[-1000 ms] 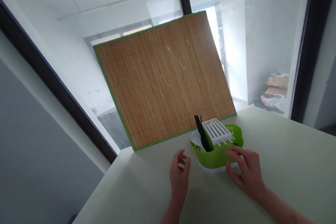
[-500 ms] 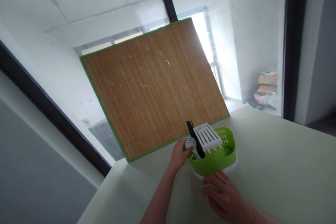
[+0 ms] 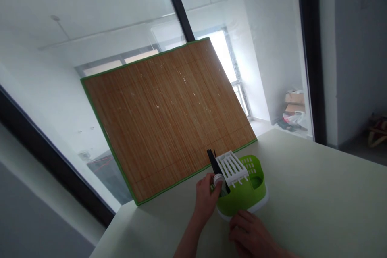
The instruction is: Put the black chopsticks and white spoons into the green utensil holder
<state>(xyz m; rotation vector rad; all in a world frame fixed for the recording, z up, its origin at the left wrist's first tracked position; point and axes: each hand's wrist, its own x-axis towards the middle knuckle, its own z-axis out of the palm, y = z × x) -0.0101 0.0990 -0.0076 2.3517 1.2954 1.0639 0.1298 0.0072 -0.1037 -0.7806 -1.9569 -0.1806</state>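
Observation:
A green plastic utensil caddy (image 3: 245, 199) with a white base (image 3: 260, 204) stands on the table. White rounded spoons (image 3: 218, 178), stacked together, stand in its left end. My left hand (image 3: 206, 198) is closed on them, with the thumb in front. Beside the spoons a dark, long, flat utensil (image 3: 213, 162) leans up out of the caddy. A white slotted rack (image 3: 232, 168) with small hooks sits across the caddy's middle. My right hand (image 3: 250, 234) rests at the caddy's front edge, its fingers loosely bent and nothing visible in them.
Behind the caddy a bamboo mat (image 3: 169, 117) with green edging leans against the glass. The pale table (image 3: 305, 193) stretches to the right. Beyond the glass lie cardboard boxes (image 3: 294, 97) and plastic bags (image 3: 295, 120).
The camera view has tilted, so everything sits lower and further left. My left hand stays at the spoons. My right hand's fingers are more bent and closer together, still by the caddy's front.

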